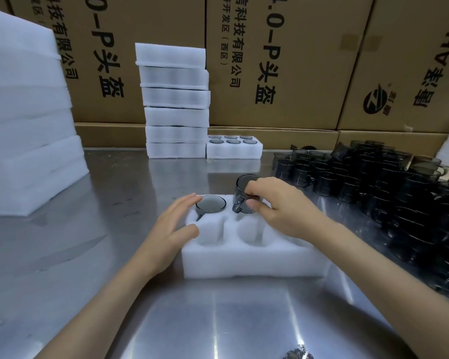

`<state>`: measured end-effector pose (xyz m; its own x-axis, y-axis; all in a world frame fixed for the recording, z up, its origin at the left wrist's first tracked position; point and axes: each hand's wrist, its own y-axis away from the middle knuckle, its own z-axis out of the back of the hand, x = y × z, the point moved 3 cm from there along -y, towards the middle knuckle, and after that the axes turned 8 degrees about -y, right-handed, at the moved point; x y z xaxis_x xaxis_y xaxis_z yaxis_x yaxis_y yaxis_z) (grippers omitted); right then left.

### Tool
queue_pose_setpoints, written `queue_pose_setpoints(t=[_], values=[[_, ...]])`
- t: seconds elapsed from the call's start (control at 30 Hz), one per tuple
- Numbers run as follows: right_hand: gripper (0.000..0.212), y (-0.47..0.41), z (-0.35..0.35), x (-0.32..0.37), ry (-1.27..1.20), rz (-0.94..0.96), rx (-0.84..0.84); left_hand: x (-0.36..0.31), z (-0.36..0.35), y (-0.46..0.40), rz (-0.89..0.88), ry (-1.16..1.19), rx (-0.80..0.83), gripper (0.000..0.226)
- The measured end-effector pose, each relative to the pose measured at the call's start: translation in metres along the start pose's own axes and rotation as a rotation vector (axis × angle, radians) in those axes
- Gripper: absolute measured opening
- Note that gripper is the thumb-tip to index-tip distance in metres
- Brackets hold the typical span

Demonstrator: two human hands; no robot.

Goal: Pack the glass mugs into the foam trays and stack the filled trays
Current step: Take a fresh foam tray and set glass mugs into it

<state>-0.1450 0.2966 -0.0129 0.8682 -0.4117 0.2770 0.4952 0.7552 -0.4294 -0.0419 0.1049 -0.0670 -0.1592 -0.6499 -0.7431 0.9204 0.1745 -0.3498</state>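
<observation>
Printed lettering on the cardboard cartons behind the steel bench

All readable text is black print running sideways on the brown boxes. The left carton (109, 60) carries "–P头盔" in large characters, with a smaller line ending "技有限公司" beside it. The middle carton (283, 60) shows ".0–P头盔" in large print, a smaller line reading "科技有限公司", and "(西区)" in brackets under a line ending "开发区". The right carton (412, 73) bears the letters "AH" followed by two characters too distorted to read, plus a round black logo (375, 99) whose small lettering is illegible.
</observation>
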Motion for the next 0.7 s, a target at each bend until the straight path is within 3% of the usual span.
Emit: queue_pose_setpoints(t=[0.13,0.33,0.5,0.7], values=[[0.015,0.0024,0.0002,0.0020,0.003,-0.021,0.061,-0.0002,0.0018,0.0003,0.004,-0.002,-0.007,0.084],[0.014,0.0047,-0.0023,-0.0004,-0.059,-0.052,0.105,-0.0004,-0.0001,0.0010,0.007,0.003,-0.001,0.067],[0.013,0.0044,-0.0043,-0.0028,-0.115,-0.054,0.077,-0.0016,0.0011,0.0011,0.011,-0.024,0.003,0.084],[0.012,0.0044,-0.0071,-0.0016,-0.115,-0.020,0.075,-0.0076,0.0023,0.0008,0.001,-0.104,0.020,0.082]])
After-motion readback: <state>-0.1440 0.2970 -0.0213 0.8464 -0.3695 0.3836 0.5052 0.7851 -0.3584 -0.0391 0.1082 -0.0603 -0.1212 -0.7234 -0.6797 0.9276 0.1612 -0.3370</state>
